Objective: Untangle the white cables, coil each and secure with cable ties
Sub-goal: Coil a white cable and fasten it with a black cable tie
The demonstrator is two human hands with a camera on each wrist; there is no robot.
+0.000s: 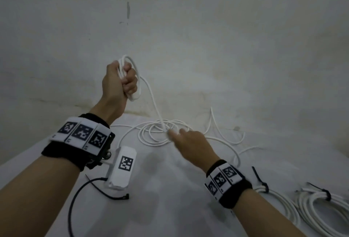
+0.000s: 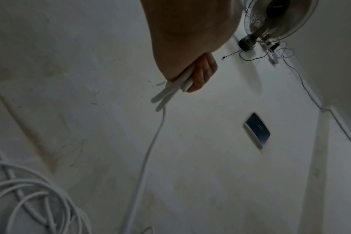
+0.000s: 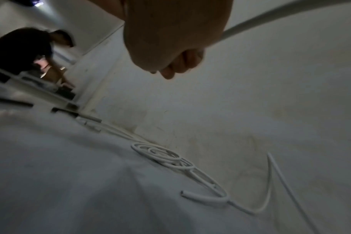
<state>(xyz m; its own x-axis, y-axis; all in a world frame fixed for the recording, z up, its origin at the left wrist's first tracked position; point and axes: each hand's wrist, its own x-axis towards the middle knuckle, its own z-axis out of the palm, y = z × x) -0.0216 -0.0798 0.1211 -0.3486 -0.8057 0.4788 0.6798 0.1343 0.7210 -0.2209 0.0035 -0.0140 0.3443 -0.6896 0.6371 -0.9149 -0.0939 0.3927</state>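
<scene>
While my left hand [image 1: 119, 80] is raised above the table [image 1: 170, 199] in front of the wall [image 1: 207, 38], its fingers are curled tight round a few finished loops of white cable [image 1: 151, 93]. From that fist the cable drops to a loose pile [image 1: 160, 132] of turns on the white cloth near the table's far edge, by the wall. My right hand [image 1: 190, 146] is down at the pile's near-right side, pinching the strand where it meets the heap; the wrist view shows fingers curled with cable passing beside the palm. Two coiled bundles [image 1: 309, 204] lie at the right, each with a black tie [image 1: 264, 185] round it. Under my left wrist sits a white tagged block [image 1: 122, 168], and just nearer lies a loose black tie [image 1: 105, 191]. One free cable end sticks up past the pile, near the wall.
</scene>
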